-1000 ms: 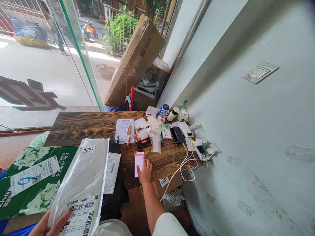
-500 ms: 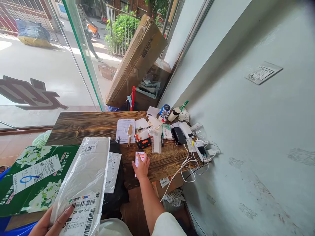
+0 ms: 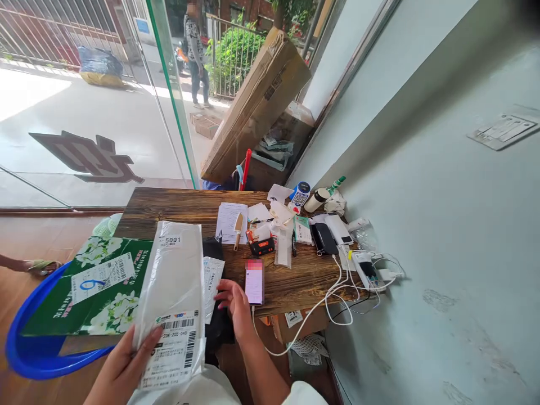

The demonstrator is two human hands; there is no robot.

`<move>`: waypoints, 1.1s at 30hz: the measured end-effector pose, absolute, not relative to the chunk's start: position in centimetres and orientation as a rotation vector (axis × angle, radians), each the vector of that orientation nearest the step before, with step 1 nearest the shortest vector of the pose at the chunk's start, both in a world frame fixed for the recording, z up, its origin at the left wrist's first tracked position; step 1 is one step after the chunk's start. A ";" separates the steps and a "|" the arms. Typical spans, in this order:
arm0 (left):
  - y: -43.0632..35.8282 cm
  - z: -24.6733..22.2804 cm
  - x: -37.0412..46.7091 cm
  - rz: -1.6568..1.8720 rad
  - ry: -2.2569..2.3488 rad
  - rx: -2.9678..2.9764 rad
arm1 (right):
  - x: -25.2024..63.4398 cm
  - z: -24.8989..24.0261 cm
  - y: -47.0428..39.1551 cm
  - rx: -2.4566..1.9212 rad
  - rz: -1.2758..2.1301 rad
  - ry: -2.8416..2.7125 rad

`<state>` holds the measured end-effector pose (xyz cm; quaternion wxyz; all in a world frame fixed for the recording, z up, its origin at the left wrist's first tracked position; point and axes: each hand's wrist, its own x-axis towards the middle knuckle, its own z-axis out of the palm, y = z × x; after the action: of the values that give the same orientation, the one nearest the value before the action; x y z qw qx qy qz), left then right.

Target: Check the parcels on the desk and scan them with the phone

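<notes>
My left hand grips the lower left edge of a white plastic mailer, thumb on top near its shipping label. The mailer is tilted up over my lap and partly covers a green flowered box on its left. My right hand is off the table edge with fingers loosely apart, holding nothing. Just right of it lies a phone, screen lit, with a white cable at its lower end. Behind the right fingertips is a smaller white parcel on a black bag.
A blue tub sits under the green box. On the wooden table are a tape dispenser, a knife, papers, a black case and a power strip with tangled cables. A long carton leans behind.
My right hand has lifted off the phone and moved left towards the mailer. The phone's screen shows a different page. The view has swung left, and another person's foot appears at the left.
</notes>
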<state>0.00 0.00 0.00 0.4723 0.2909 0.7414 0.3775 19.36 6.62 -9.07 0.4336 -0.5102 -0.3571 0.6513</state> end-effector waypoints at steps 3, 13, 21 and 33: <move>0.8 1.5 1.5 0.963 1.618 0.584 | 17.2 -4.2 5.6 -0.930 2.015 -0.701; 1.3 0.9 1.0 0.971 1.387 0.538 | 16.8 -0.9 6.0 -0.878 1.910 -0.705; 0.8 2.7 1.2 0.945 1.317 0.449 | 16.8 -1.1 6.0 -0.836 1.886 -0.737; 0.3 -0.2 -3.4 0.958 1.730 0.502 | 14.2 -4.8 3.4 -0.944 1.772 -1.344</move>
<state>-3.44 0.31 -0.16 0.5232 0.2098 0.7226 0.4000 14.20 3.42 -4.77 0.3547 -0.3652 -0.5202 0.6857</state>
